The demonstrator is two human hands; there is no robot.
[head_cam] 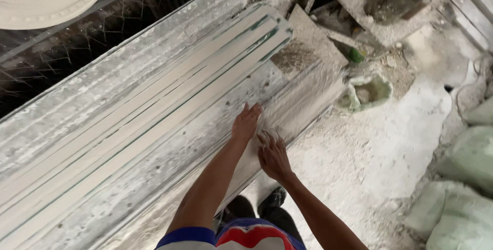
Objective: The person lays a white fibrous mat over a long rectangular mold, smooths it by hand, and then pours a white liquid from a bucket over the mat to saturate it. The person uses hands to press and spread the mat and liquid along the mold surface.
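Left hand [246, 122] and right hand [273, 156] lay flat, fingers spread, pressing fibrous matting [287, 111] into the long plaster-coated mould [154, 173], apparently bedding it.

We press our left hand [246, 122] flat, fingers spread, on the long plaster-coated mould [154, 178] lying on the dusty tabletop [77, 101]. Our right hand [273, 156] lies palm down just beside it, near the mould's edge. Long pale strips [154, 111] run alongside. White sacks [462, 188] lie on the dusty floor [380, 152].
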